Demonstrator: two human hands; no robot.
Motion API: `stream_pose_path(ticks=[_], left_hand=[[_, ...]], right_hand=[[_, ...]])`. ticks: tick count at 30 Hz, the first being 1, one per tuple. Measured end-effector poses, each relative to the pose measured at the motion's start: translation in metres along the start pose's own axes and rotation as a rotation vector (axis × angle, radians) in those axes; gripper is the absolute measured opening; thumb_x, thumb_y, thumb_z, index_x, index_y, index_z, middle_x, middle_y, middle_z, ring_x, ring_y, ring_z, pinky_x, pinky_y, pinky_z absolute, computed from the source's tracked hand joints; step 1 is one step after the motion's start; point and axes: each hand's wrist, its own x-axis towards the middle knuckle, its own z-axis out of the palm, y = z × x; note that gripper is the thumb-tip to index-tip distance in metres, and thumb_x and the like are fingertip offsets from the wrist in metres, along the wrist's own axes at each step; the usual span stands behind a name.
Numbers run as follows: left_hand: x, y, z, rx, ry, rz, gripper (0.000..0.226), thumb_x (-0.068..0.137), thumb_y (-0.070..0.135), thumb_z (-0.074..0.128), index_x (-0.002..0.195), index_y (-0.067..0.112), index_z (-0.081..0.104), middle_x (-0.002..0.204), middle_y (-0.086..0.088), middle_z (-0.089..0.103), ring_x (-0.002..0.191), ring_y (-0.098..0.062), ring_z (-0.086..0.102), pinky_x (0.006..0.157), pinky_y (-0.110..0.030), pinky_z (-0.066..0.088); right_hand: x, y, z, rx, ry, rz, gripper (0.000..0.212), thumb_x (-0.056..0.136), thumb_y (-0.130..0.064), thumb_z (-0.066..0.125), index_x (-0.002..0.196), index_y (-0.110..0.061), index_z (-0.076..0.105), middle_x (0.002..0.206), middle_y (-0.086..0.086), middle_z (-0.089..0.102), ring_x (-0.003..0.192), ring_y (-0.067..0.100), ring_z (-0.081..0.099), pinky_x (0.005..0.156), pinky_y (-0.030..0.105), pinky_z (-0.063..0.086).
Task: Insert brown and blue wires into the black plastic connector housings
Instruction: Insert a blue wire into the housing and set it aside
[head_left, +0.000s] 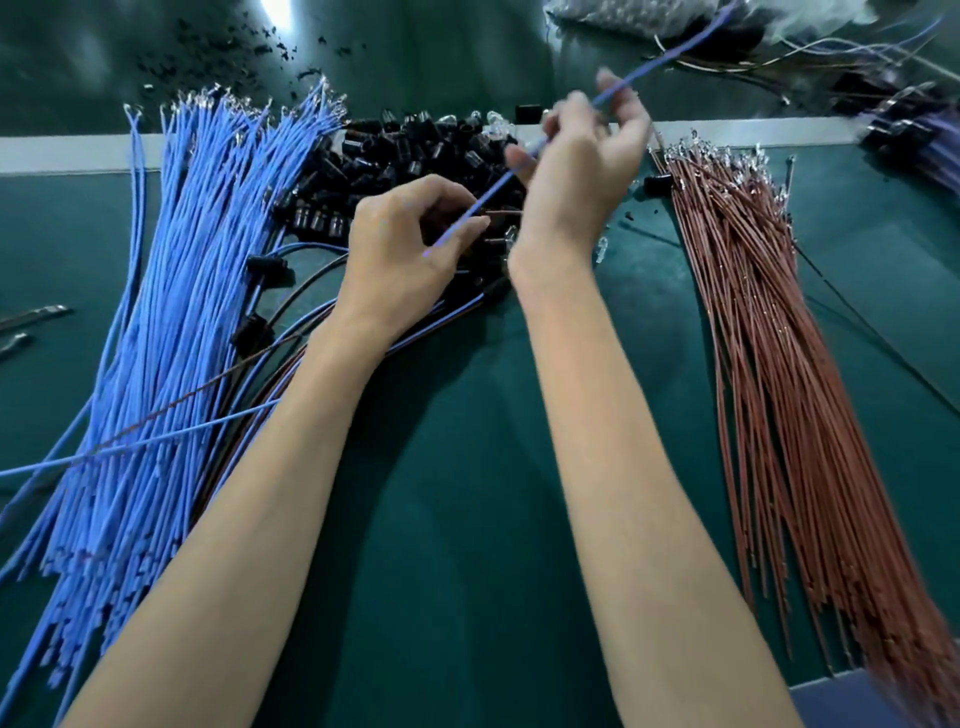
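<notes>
1. Above the housings (415, 150), both hands work over the green mat (467, 493).
2. Left hand (400, 244): narrow grip, thumb against forefinger, on a brown stub (503, 212) that pokes out toward the right hand. Curled fingers hide what the stub ends in.
3. Right hand (582, 166): raised, fingers loosely curled round one blue wire (485, 196). We cannot see the exact contact, as the fingertips are motion-blurred.
4. That wire runs from the left thumb up through the right fingers. Its far end smears out near the top edge.
5. Blue bundle (176, 312) lies left of the housings, partly cut by the frame. Brown bundle (769, 338) lies right.
6. Top-right heap (904, 130): dark parts with wires, too blurred to identify.
</notes>
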Motion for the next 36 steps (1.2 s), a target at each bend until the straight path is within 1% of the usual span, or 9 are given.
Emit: stream_pose_path(ticks=[5, 10, 15, 19, 22, 25, 27, 30, 36], left_hand=[[-0.003, -0.003, -0.001, -0.153, -0.014, -0.013, 0.029, 0.082, 0.016, 0.074, 0.11, 0.012, 0.066, 0.083, 0.008, 0.063, 0.067, 0.012, 0.055, 0.07, -0.001, 0.038], [-0.005, -0.001, -0.004, -0.137, -0.05, 0.034, 0.02, 0.084, 0.017, 0.071, 0.102, 0.011, 0.072, 0.087, 0.006, 0.069, 0.075, -0.002, 0.063, 0.077, -0.013, 0.049], [-0.005, 0.0, -0.004, -0.119, -0.048, 0.038, 0.017, 0.084, 0.019, 0.071, 0.099, 0.011, 0.074, 0.089, 0.007, 0.069, 0.079, -0.006, 0.065, 0.078, -0.018, 0.051], [-0.005, -0.001, -0.004, -0.105, -0.04, 0.066, 0.016, 0.084, 0.017, 0.072, 0.098, 0.01, 0.074, 0.09, 0.004, 0.069, 0.078, -0.006, 0.063, 0.077, -0.017, 0.051], [-0.004, -0.002, -0.004, -0.101, -0.004, 0.064, 0.017, 0.083, 0.016, 0.071, 0.098, 0.008, 0.073, 0.088, 0.006, 0.067, 0.076, -0.003, 0.06, 0.073, -0.011, 0.047], [-0.003, -0.002, -0.003, -0.116, 0.013, 0.046, 0.017, 0.082, 0.014, 0.071, 0.098, 0.008, 0.073, 0.086, 0.008, 0.066, 0.072, 0.001, 0.057, 0.071, -0.008, 0.043], [-0.003, -0.003, -0.003, -0.14, 0.029, 0.029, 0.016, 0.082, 0.013, 0.071, 0.097, 0.008, 0.072, 0.084, 0.008, 0.066, 0.067, 0.004, 0.057, 0.07, -0.008, 0.042], [-0.002, -0.003, -0.003, -0.158, 0.073, 0.014, 0.018, 0.084, 0.011, 0.068, 0.102, 0.007, 0.069, 0.09, 0.002, 0.066, 0.073, 0.001, 0.057, 0.073, -0.01, 0.044], [0.0, -0.003, -0.005, -0.102, 0.092, 0.059, 0.026, 0.088, 0.008, 0.063, 0.114, 0.007, 0.067, 0.101, -0.009, 0.06, 0.091, -0.017, 0.06, 0.084, -0.023, 0.05]], right_hand=[[0.018, 0.009, -0.034, 0.024, 0.193, -0.018, 0.025, 0.1, 0.002, 0.034, 0.124, 0.002, 0.041, 0.075, 0.005, 0.052, 0.039, -0.005, 0.052, 0.057, 0.026, 0.05], [0.021, 0.015, -0.035, 0.076, 0.189, -0.044, 0.018, 0.098, 0.006, 0.037, 0.111, -0.005, 0.041, 0.084, 0.009, 0.053, 0.055, 0.005, 0.051, 0.062, 0.02, 0.054], [0.023, 0.017, -0.034, 0.105, 0.151, -0.081, 0.013, 0.098, 0.006, 0.04, 0.106, -0.003, 0.044, 0.088, 0.014, 0.048, 0.049, -0.004, 0.055, 0.07, 0.025, 0.057], [0.021, 0.016, -0.033, 0.015, -0.023, -0.038, 0.015, 0.095, 0.006, 0.047, 0.087, -0.005, 0.053, 0.074, 0.006, 0.05, 0.051, 0.0, 0.055, 0.067, 0.024, 0.057], [0.017, 0.021, -0.036, -0.421, -0.292, -0.147, 0.019, 0.091, -0.003, 0.059, 0.076, -0.015, 0.059, 0.069, 0.001, 0.058, 0.061, 0.015, 0.059, 0.07, 0.036, 0.055], [0.012, 0.023, -0.039, -0.75, -0.511, -0.316, 0.015, 0.09, -0.013, 0.063, 0.077, -0.006, 0.067, 0.065, -0.006, 0.058, 0.061, 0.004, 0.054, 0.065, 0.016, 0.044], [0.011, 0.021, -0.039, -0.736, -0.465, -0.395, 0.02, 0.09, -0.015, 0.064, 0.078, 0.0, 0.069, 0.063, -0.009, 0.058, 0.058, -0.001, 0.051, 0.061, 0.011, 0.036], [0.011, 0.017, -0.039, -0.614, -0.351, -0.408, 0.023, 0.09, -0.018, 0.064, 0.076, -0.001, 0.067, 0.063, -0.004, 0.063, 0.056, 0.011, 0.054, 0.061, 0.026, 0.044], [0.004, 0.021, -0.037, -0.453, -0.43, -0.238, 0.018, 0.09, -0.008, 0.064, 0.073, -0.011, 0.058, 0.063, 0.002, 0.065, 0.052, 0.013, 0.067, 0.051, 0.021, 0.052]])
